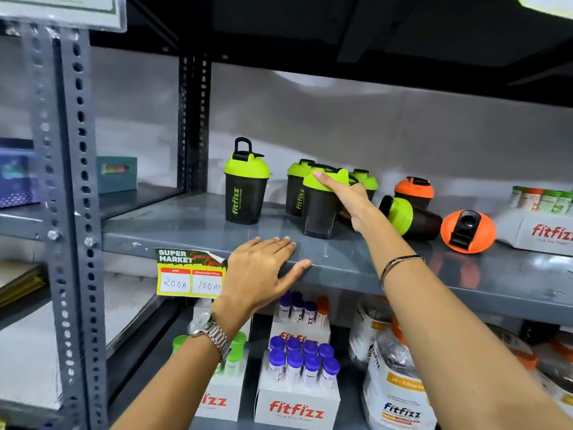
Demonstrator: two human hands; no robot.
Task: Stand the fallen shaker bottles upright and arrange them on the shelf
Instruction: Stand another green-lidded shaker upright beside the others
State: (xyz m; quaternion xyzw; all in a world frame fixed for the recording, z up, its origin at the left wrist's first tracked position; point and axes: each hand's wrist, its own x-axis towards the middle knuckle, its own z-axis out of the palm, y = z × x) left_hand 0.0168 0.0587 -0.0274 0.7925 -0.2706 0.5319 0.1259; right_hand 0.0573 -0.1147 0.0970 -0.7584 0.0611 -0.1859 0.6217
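My right hand grips a black shaker bottle with a green lid, held upright and slightly tilted on the grey shelf. My left hand rests flat on the shelf's front edge, fingers apart. One green-lidded shaker stands upright at the left. Another stands just behind the held one, and a third shows behind my hand. A green-lidded shaker lies on its side to the right. An orange-lidded shaker stands behind it. Another orange lid faces me, lying down.
A white Fitfizz box with small tubes stands at the shelf's right end. A price tag hangs on the shelf edge. The lower shelf holds boxes of purple-capped tubes and large jars. A perforated steel upright stands at the left.
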